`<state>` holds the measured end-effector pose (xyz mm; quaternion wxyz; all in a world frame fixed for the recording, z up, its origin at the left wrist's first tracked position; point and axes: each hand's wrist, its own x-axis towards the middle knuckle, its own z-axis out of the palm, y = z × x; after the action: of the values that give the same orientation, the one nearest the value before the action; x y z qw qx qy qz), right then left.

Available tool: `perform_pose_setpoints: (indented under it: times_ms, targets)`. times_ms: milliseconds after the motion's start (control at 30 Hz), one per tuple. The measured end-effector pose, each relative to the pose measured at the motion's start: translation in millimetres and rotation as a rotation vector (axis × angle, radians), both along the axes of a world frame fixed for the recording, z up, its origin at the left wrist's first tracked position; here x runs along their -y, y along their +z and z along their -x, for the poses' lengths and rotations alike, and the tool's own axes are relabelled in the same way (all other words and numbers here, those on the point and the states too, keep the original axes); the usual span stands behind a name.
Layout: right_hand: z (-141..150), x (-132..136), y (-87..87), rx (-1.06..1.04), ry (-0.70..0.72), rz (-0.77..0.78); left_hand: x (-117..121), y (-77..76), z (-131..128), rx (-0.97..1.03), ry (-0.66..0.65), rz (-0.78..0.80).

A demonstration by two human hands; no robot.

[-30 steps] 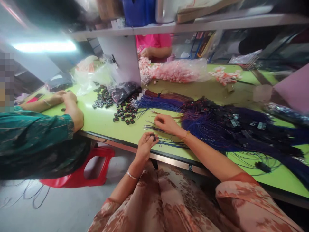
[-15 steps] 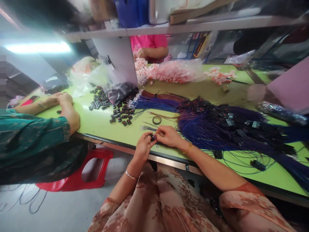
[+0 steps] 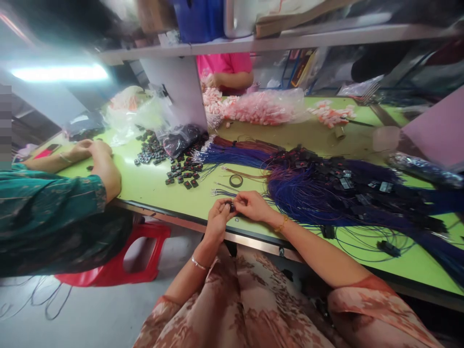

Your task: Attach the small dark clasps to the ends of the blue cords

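Close to the table's front edge, my left hand point(image 3: 217, 217) is closed around a small black connector housing point(image 3: 232, 207). My right hand point(image 3: 251, 205) meets it from the right, thumb and forefinger pinched at the housing; whatever lies between those fingertips is too small to make out. Just beyond my hands are a few loose wire ends with metal tips point(image 3: 219, 192) and a dark roll of tape point(image 3: 236, 181). A tiny ring-like piece point(image 3: 237, 219) lies below my fingers. To the right spreads a large bundle of blue and purple wires point(image 3: 293, 193) with black housings on it.
Black housings point(image 3: 183, 171) are piled left of the wires, beside a dark plastic bag point(image 3: 183, 139). A co-worker's arms point(image 3: 103, 166) rest on the table at left, near a red stool point(image 3: 145, 256). Pink-white parts in a bag point(image 3: 268, 106) lie beyond; a shelf point(image 3: 232, 44) hangs above.
My left hand has tilted slightly, its fingers now covering more of the housing. My right hand stays pinched against it with hardly any shift.
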<state>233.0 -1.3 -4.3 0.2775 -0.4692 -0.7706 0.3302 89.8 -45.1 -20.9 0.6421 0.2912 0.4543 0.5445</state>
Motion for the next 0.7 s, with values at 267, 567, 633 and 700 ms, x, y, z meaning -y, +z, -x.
perform_pose_setpoints:
  times_ms: [267,567,633,700]
  targets:
    - [-4.3,2.2,9.1,0.112,0.099,-0.08,-0.7,-1.0,2.1,0.007,-0.024,0.0]
    - [-3.5,8.4,14.6,0.286,0.108,-0.181,1.1,-0.5,-1.5,-0.009,-0.001,-0.003]
    - [-5.3,9.7,19.5,0.286,0.16,-0.202,1.1,0.7,-0.9,0.012,0.023,0.001]
    - [-9.8,9.1,26.3,0.253,0.185,-0.188,1.3,2.2,-0.3,0.045,0.038,0.001]
